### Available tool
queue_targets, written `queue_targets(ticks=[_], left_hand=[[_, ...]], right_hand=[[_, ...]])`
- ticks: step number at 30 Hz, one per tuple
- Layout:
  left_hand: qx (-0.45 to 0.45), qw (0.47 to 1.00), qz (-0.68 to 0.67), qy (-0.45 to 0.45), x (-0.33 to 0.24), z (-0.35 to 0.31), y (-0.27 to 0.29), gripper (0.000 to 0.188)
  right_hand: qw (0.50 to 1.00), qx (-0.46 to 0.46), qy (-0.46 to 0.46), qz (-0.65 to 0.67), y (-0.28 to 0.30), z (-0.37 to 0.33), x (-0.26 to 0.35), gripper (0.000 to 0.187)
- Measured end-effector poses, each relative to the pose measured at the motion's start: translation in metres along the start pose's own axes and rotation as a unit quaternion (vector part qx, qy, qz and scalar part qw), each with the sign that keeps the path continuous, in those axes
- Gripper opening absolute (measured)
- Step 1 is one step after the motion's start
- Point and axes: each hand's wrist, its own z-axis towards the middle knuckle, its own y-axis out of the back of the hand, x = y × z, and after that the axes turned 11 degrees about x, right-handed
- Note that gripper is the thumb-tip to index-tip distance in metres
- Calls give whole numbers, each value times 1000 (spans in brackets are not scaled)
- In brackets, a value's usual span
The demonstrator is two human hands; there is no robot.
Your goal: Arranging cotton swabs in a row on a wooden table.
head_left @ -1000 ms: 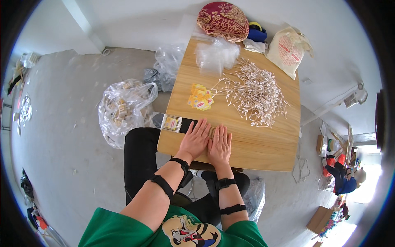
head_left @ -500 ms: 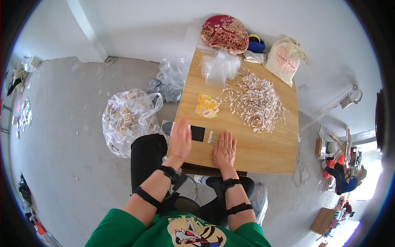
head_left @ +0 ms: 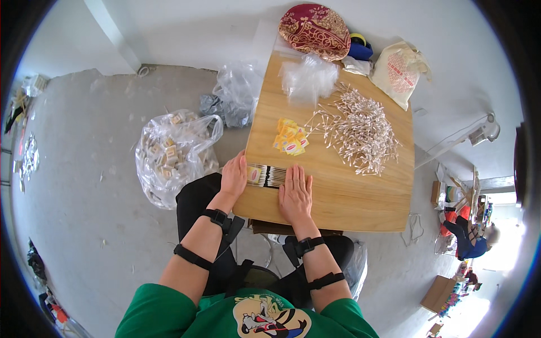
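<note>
At the table's near left edge, my left hand (head_left: 233,176) stands with its fingers straight and together, beside a flat row of cotton swabs (head_left: 257,175) with a yellow card on it. A second row of cotton swabs (head_left: 276,177) lies just right of that, over a black plate (head_left: 267,184) that shows between and below the rows. My right hand (head_left: 296,194) rests flat, fingers stretched out, against the right end of this second row. Neither hand is wrapped around anything.
Loose cotton swabs (head_left: 363,132) form a big pile on the table's right half. Yellow cards (head_left: 291,137) and clear plastic sleeves (head_left: 310,79) lie left of it. A patterned maroon cushion (head_left: 314,31), tape dispenser (head_left: 359,48) and cloth bag (head_left: 398,74) line the back. A filled plastic bag (head_left: 169,155) stands on the floor.
My right hand has slid left, and the cotton swabs beside it now lie over the black plate. My left hand has moved left off the plate's end to the table edge.
</note>
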Motion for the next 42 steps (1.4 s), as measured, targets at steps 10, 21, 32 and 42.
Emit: queue_targets(ticks=[10, 21, 32, 42], left_hand=[[18, 998, -50, -14, 1, 1, 1, 48], [35, 992, -116, -21, 3, 2, -1, 49], [50, 989, -142, -5, -3, 1, 2, 52], [58, 991, -118, 9, 2, 0, 3, 53]], right_hand=[[1000, 0, 19, -7, 6, 2, 6, 62], [1000, -6, 20, -10, 7, 3, 11, 59], [999, -12, 36, -8, 7, 5, 14, 57], [999, -17, 44, 21, 11, 5, 14, 58]])
